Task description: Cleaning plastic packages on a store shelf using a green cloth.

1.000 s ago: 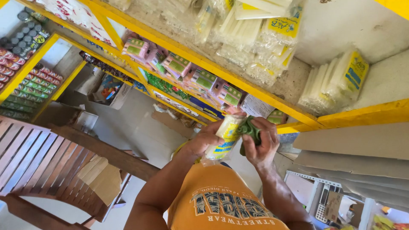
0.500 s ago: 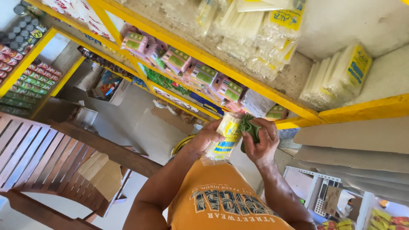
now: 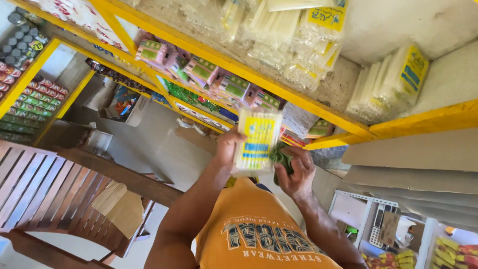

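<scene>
While our left hand [image 3: 230,144] grips the clear plastic packet [image 3: 257,142] of pale sticks by its left edge, fingers closed around it, the packet stands roughly upright in front of our chest, its yellow and blue label facing us, just below the yellow shelf edge [image 3: 259,74]. Our right hand [image 3: 298,172] is closed on a crumpled green cloth [image 3: 281,158], which presses against the packet's right side. Both hands sit close together above our orange shirt [image 3: 259,234]. Beyond the packet, the yellow shelf runs on a slant across the view; on it we see a row of small pink and green boxes [image 3: 201,69] and, higher, more clear packets of pale sticks [image 3: 294,35], with another bundle [image 3: 391,84] lying against the grey concrete wall [image 3: 398,25]. To the far left, cans and bottle tops [image 3: 20,35] fill a compartment framed in yellow. Brown wooden slats [image 3: 45,189] reach in from the lower left, and a folded paper bag [image 3: 117,209] rests near them. A grey floor [image 3: 144,139] shows between the slats and the shelving, leaving open room to the left of our arms. At the lower right, a white wire rack [image 3: 368,219] and bright snack packs [image 3: 448,254] crowd the corner, so that side is tighter.
</scene>
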